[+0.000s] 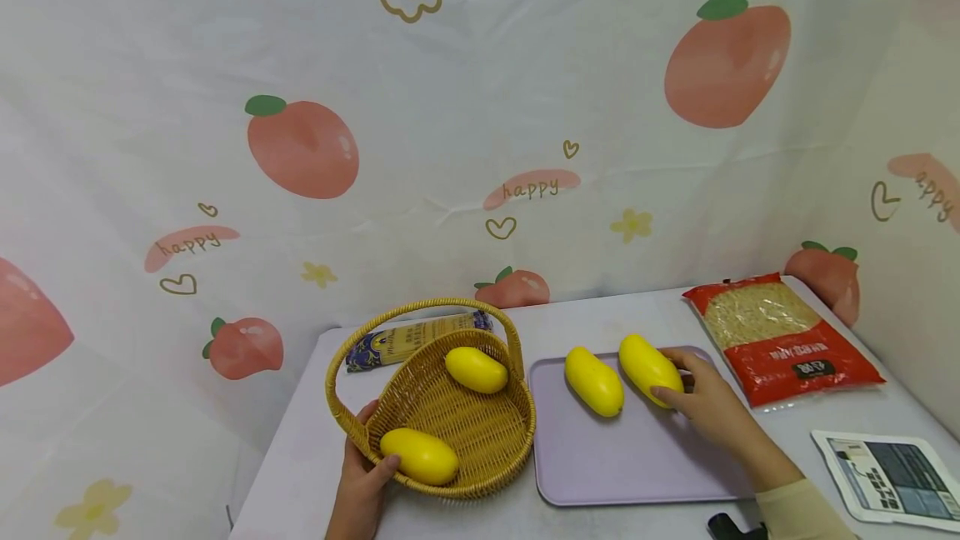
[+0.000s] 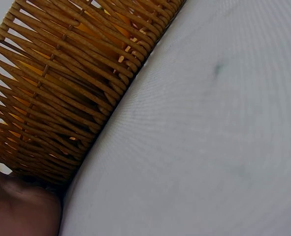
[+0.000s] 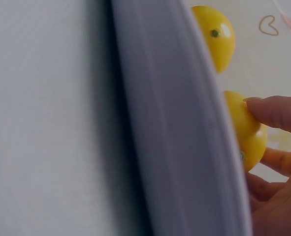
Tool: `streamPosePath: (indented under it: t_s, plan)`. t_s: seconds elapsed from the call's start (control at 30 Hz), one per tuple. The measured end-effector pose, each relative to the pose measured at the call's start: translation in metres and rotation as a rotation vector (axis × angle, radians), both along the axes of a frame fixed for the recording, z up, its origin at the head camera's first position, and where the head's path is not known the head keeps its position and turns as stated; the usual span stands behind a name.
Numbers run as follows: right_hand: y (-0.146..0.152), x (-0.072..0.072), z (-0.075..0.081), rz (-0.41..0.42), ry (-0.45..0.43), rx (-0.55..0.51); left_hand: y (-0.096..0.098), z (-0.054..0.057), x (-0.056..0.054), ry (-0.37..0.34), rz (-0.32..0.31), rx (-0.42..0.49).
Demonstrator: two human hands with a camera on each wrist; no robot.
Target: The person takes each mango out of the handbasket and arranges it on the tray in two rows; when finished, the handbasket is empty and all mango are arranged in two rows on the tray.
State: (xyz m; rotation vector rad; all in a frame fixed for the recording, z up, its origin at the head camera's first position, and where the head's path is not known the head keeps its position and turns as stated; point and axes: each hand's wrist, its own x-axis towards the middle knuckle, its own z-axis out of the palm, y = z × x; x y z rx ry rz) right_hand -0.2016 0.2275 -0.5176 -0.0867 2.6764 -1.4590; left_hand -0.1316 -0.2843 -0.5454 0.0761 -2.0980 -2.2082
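Note:
My left hand (image 1: 362, 486) grips the near-left rim of a wicker basket (image 1: 487, 448), its thumb over the edge beside a yellow oblong fruit (image 1: 420, 457). A second yellow fruit (image 1: 476, 370) lies at the back of the basket. On the lilac tray (image 1: 600, 473), my right hand (image 1: 705, 398) holds the right-hand yellow fruit (image 1: 647, 367) between thumb and fingers. Another yellow fruit (image 1: 594, 382) lies just left of it. In the left wrist view, the woven basket wall (image 2: 61, 88) stands over the white tabletop. The tray's rim (image 3: 175, 123) hides part of the fruits in the right wrist view.
Behind the basket lies a long blue-and-yellow packet (image 1: 420, 342). At the back right is a red bag (image 1: 810, 361) with a clear window. A white packet with print (image 1: 892, 477) lies at the right, and a black object (image 1: 731, 527) at the front edge.

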Motion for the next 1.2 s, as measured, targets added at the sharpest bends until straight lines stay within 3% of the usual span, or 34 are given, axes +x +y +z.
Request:
streamPosePath:
  t_s: [0.43, 1.2]
  plan:
    - [0.002, 0.003, 0.003, -0.002, 0.002, -0.009, 0.0, -0.001, 0.0, 0.009, -0.009, 0.001]
    - [0.012, 0.013, 0.03, -0.074, 0.083, -0.024, 0.001, 0.002, 0.001, -0.003, 0.007, -0.002]
